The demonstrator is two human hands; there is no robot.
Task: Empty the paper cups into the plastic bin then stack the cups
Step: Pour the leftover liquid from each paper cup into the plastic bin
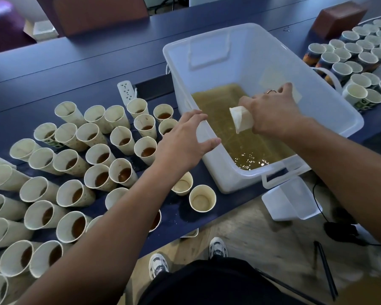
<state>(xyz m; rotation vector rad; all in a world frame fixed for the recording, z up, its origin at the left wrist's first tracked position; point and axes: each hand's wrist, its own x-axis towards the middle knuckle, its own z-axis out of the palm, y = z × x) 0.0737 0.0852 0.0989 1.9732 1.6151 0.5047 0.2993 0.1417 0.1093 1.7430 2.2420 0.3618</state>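
Cups (99, 157) of brown liquid crowd the left part of the dark blue table (75, 62), packed rim to rim in loose rows. To their right stands the clear plastic bin (330, 111), its floor covered by a shallow pool of yellowish-brown liquid (235, 133). The right hand (273, 111) reaches into the bin, fingers closed around one paper cup (240, 117) that is tipped over above the liquid (whether anything still runs out of it cannot be told). A ring (271, 91) shows on one finger of that hand. The left hand (185, 137) hangs just above the bin's left wall with fingers spread and half curled, holding nothing; whether the fingertips touch the rim is unclear. Two empty cups (201, 198) stand near the bin's near corner, apart from the full ones. On the far right, more emptied cups (348, 56) sit in short stacks, bunched together. A white power strip (126, 91) lies on the table between the full cups and the bin. Below the table edge, a clear lid (293, 199) hangs at the bin's near side, and two sneakers (217, 247) show on the floor.
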